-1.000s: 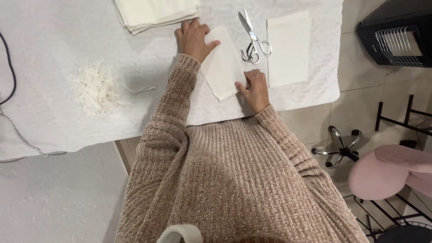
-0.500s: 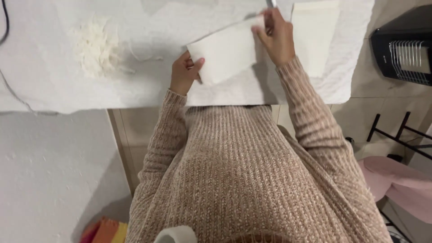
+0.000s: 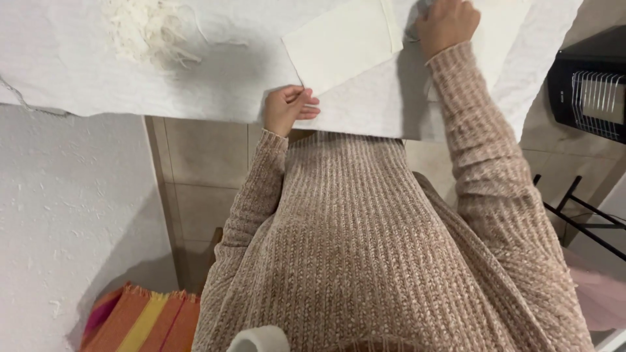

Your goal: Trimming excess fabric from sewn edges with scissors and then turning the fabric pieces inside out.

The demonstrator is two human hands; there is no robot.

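Lying flat near the front edge of the white-draped surface (image 3: pixel 195 85): a cream fabric piece (image 3: pixel 342 42), rectangular, pale, smooth. Likely handling as light, soft and floppy, sliding easily on the cloth; best taken by a corner or edge. Pinching its near corner, fingers together: left hand (image 3: pixel 287 109). Resting at the far edge, curled over something grey, grip impossible to tell: right hand (image 3: pixel 447 23). Sitting well apart to the left: pile of white thread scraps (image 3: pixel 147 26).

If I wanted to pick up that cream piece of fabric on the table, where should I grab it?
Probably by the near corner, where the left hand already touches the cream fabric. It lies flat and thin, so pinch that corner from the table's near edge and lift, rather than pressing down mid-sheet.
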